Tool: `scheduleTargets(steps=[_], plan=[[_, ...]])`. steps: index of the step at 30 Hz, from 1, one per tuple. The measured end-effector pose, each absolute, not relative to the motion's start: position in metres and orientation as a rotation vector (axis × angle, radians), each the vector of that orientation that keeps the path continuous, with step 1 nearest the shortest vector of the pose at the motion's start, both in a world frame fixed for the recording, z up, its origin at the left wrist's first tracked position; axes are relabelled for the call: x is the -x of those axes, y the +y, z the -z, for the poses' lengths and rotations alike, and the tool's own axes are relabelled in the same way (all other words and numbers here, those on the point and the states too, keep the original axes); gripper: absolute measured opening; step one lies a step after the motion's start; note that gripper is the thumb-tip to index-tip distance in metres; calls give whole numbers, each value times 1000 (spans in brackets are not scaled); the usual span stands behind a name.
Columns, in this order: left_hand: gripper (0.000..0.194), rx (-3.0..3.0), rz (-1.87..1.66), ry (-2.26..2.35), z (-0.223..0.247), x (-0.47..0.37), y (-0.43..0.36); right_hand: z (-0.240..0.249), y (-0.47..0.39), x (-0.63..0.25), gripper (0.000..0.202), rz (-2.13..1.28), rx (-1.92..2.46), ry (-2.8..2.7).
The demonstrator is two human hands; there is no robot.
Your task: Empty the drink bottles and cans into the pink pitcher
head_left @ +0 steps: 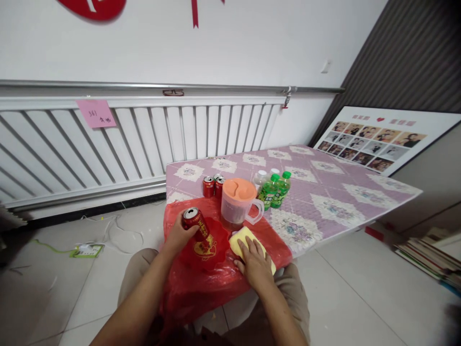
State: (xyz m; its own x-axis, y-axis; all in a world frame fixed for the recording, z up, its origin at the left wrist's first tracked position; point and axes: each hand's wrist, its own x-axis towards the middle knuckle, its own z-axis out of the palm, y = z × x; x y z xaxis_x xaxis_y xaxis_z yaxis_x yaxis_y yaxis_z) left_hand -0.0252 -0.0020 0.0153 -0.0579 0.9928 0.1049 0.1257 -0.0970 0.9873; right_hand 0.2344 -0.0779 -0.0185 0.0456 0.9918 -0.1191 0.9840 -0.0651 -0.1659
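Note:
My left hand (182,234) is wrapped round a red drink can (196,223) with its top opened, tilted a little over the red plastic sheet (176,283). A dark wet-looking patch (212,240) spreads on the sheet, around a gold printed figure. My right hand (256,263) lies over a yellow cloth (245,234), fingers pressed on it, at the patch's right edge. Just behind the cloth stands a clear plastic pitcher (232,212) with an orange lid and a little brownish liquid at its bottom.
More red cans (208,186) stand left of the pitcher. Green-capped bottles (268,192) and white-capped bottles (260,178) stand behind it on the flowered tablecloth (331,211). A radiator (194,129) lines the wall. A photo board (382,139) leans at the right; a power strip (86,250) lies on the floor.

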Motion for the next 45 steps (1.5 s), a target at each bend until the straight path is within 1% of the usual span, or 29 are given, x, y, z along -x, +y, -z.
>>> scheduleTargets(steps=[5,12,16,21,23,27,30,32,34,37,39,40,42,45], plan=[[61,-1327,-1291,1254,-26,27,-8,16,-77,-237,67,-339,2208,-2082],[62,-1471,-1259,1275,-27,12,-26,15,-79,-235,62,-249,2157,-1943],[62,-1463,-1264,1211,-32,-7,-36,19,-76,-245,52,-274,2021,-1856],[61,-1462,-1270,1112,-39,-29,-46,6,-80,-250,51,-306,1834,-1739],[61,-1444,-1276,1061,-42,-35,-49,-4,-84,-243,49,-456,1652,-1566],[64,-1360,-1326,982,-53,-44,-52,-28,-94,-221,47,-903,1345,-1164],[63,-1313,-1351,980,-61,-46,-55,-39,-101,-209,55,-1271,1185,-792],[63,-1289,-1356,988,-63,-44,-55,-40,-106,-204,61,-1455,1068,-628],[66,-1280,-1358,1017,-60,-41,-53,-37,-111,-202,63,-1564,1001,-587],[68,-1319,-1378,1084,-52,-33,-46,-28,-123,-206,59,-1644,1034,-701],[68,-1377,-1402,1131,-47,-26,-42,-22,-129,-214,53,-1584,1138,-901],[67,-1397,-1414,1146,-44,-23,-40,-19,-130,-220,49,-1503,1211,-1028],[66,-1410,-1428,1161,-42,-16,-39,-15,-129,-234,45,-1249,1383,-1269],[66,-1392,-1410,1212,-41,-11,-40,-9,-119,-252,46,-789,1653,-1501]])
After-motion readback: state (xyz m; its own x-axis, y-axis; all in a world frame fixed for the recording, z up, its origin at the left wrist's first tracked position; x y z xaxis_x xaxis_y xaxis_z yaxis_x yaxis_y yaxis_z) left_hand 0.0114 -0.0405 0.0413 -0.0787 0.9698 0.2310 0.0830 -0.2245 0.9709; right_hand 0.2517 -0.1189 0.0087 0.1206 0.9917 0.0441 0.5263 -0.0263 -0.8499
